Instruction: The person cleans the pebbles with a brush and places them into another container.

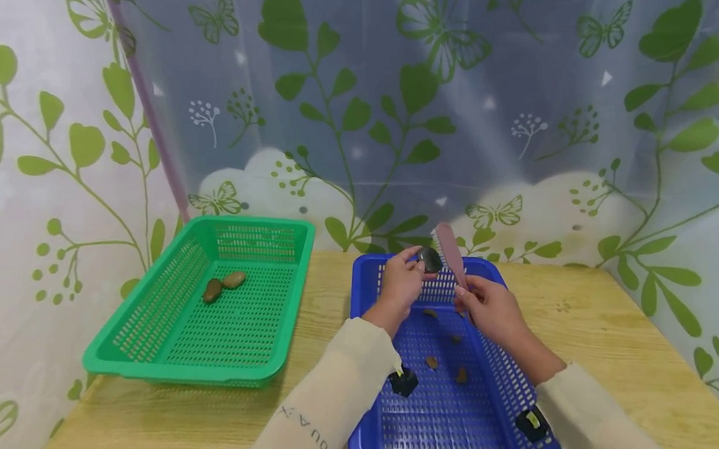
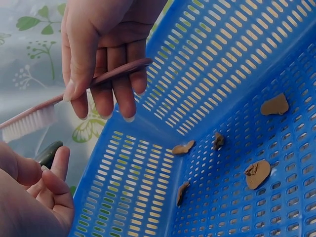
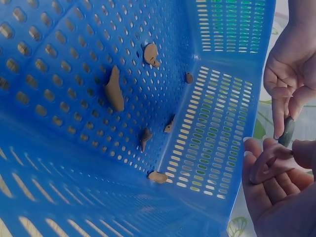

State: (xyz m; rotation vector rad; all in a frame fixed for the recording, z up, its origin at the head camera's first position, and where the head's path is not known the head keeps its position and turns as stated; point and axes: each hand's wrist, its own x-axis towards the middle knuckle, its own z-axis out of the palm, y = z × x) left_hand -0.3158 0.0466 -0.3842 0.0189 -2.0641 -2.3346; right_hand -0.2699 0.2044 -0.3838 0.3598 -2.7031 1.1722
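Observation:
Over the far end of the blue basket (image 1: 446,422), my left hand (image 1: 402,282) pinches a dark, smooth stone (image 1: 429,259) between thumb and fingers. My right hand (image 1: 493,308) grips the handle of a pink brush (image 1: 450,252) with white bristles. In the left wrist view, the bristles (image 2: 30,123) face down close to the stone (image 2: 48,154); whether they touch cannot be told. Below the hands, several brown clay-like pieces (image 2: 257,175) lie scattered on the basket floor, one an elongated piece (image 3: 114,90).
Left of the blue basket stands a green basket (image 1: 292,316) holding a dark brown stone (image 1: 212,290) and a lighter tan stone (image 1: 234,280). Both baskets rest on a wooden table (image 1: 320,304). A leaf-patterned curtain (image 1: 366,115) hangs close behind the table.

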